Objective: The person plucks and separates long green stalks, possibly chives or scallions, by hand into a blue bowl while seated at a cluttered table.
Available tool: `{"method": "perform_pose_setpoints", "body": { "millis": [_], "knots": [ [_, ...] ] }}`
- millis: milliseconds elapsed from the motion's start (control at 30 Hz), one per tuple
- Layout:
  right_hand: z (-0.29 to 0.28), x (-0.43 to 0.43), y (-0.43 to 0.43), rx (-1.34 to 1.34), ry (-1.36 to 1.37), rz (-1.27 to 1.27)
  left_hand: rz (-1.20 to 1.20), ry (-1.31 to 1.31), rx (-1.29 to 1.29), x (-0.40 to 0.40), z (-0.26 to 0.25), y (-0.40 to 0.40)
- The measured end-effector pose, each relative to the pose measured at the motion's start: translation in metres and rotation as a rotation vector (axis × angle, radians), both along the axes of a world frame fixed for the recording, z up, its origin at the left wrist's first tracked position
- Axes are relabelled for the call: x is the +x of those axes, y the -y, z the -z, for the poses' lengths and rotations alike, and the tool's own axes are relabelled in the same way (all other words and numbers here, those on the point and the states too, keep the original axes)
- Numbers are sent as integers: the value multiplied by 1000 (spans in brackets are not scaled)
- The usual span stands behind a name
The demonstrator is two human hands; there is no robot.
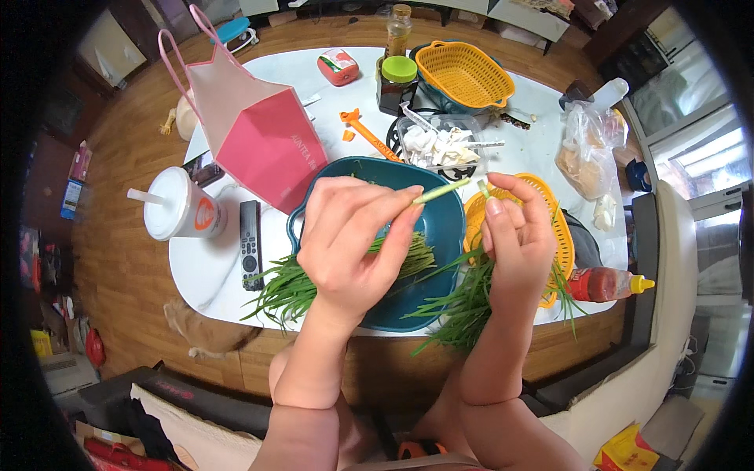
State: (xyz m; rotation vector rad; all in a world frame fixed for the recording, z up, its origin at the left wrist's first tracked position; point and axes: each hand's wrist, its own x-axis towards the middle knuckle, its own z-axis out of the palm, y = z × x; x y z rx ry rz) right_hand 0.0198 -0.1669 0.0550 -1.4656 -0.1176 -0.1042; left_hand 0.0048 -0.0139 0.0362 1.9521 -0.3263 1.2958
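My left hand (359, 241) pinches a short pale green stalk (442, 191) between thumb and fingertips, above a teal plastic basin (445, 235). My right hand (518, 235) pinches the pale end of a green stalk (484, 188) close beside it. A bunch of Chinese chives (294, 291) lies in the basin, its leaves hanging over the left rim. More leafy chives (471, 300) hang at the basin's right side, under my right hand and partly hidden by my forearm. A yellow plastic colander (565, 235) stands to the right, partly behind my right hand.
Around the basin stand a pink paper bag (265, 135), a lidded cup (182, 206), a remote control (251, 247), a clear tray of crumpled tissues (442, 144), a green-lidded jar (398, 85), a yellow basket (465, 73) and a sauce bottle (607, 284). A furry animal (206, 332) lies on the floor.
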Motion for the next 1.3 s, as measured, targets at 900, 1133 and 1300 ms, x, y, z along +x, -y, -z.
{"method": "perform_pose_setpoints", "body": {
  "millis": [900,1133,1300],
  "knots": [
    [5,-6,2,-60,-48,-377,136,-435,259,-5,-8,-1],
    [-4,-26,-5,14,-110,-427,-444,-405,457,5,12,-22],
    [-29,-26,15,452,-132,-287,-308,-754,430,18,52,-40]
  ]
}}
